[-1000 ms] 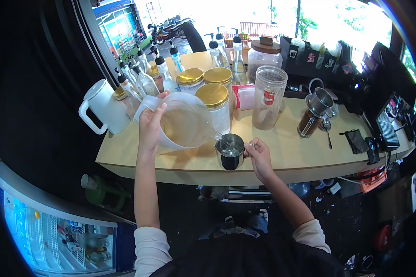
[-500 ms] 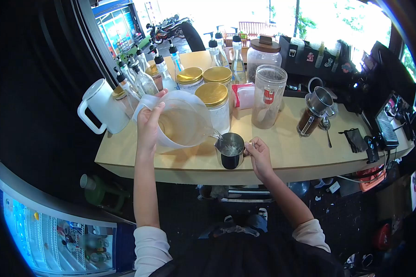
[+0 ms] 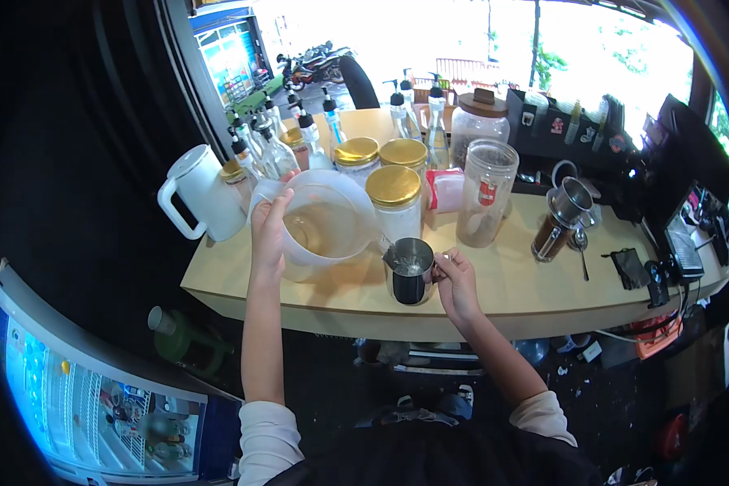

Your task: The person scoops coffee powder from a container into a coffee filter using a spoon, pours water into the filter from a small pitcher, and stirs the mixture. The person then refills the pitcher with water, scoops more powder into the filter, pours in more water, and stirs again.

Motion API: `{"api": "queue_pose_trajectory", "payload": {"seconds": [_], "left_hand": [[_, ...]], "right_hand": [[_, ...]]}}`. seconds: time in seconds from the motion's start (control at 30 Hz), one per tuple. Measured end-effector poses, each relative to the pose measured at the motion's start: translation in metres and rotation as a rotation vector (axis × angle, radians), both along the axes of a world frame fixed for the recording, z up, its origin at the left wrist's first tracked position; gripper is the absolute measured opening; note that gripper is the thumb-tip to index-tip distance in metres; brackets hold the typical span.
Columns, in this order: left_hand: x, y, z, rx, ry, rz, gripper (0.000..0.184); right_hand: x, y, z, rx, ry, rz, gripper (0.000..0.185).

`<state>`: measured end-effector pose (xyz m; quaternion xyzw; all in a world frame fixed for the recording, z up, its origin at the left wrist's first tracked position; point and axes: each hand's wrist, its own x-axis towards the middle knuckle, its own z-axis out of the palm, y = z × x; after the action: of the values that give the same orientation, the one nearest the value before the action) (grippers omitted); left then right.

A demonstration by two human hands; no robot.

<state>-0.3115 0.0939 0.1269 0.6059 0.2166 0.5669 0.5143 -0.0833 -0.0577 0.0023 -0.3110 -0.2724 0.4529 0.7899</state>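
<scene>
My left hand (image 3: 272, 231) grips a translucent plastic jug (image 3: 326, 253) by its handle. The jug is tilted to the right, with clear liquid inside, and a thin stream leaves its spout. That stream falls into a steel milk pitcher (image 3: 411, 285), where the liquid's surface looks rippled. Closed around the pitcher's handle is my right hand (image 3: 459, 283). The pitcher is upright near the counter's front edge; whether its base touches the counter I cannot tell. Directly behind the jug's spout is a gold-lidded jar (image 3: 394, 188).
Pump bottles (image 3: 332, 121) and a white kettle (image 3: 205, 194) line the back left of the counter (image 3: 494, 283). A tall clear container (image 3: 484, 215) stands behind my right hand. Farther right are a glass with a metal coffee filter (image 3: 569, 198) and a spoon (image 3: 581, 249).
The camera view has shifted, so the counter's things appear farther right and slightly lower. The stream from the jug looks thinner. Both hands keep their holds.
</scene>
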Motion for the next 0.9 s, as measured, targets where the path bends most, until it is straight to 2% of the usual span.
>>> {"api": "queue_pose_trajectory", "payload": {"seconds": [0.17,0.47,0.7,0.83,0.9], "left_hand": [[-0.02,0.008,0.003,-0.03,-0.057,0.028,0.038],[-0.062,0.069,-0.016,-0.248,-0.289,0.033,0.048],[-0.082,0.087,-0.022,-0.363,-0.331,0.067,0.054],[-0.077,0.078,-0.018,-0.306,-0.269,0.104,0.056],[-0.068,0.066,-0.015,-0.319,-0.315,0.209,0.057]], "right_hand": [[-0.018,0.019,0.03,0.019,-0.055,-0.062,0.017],[-0.044,0.061,0.075,0.075,-0.085,0.106,0.02],[-0.048,0.081,0.079,0.083,-0.065,0.148,0.019],[-0.05,0.077,0.082,0.069,-0.076,0.132,0.017],[-0.046,0.072,0.081,0.083,-0.055,0.15,0.019]]}}
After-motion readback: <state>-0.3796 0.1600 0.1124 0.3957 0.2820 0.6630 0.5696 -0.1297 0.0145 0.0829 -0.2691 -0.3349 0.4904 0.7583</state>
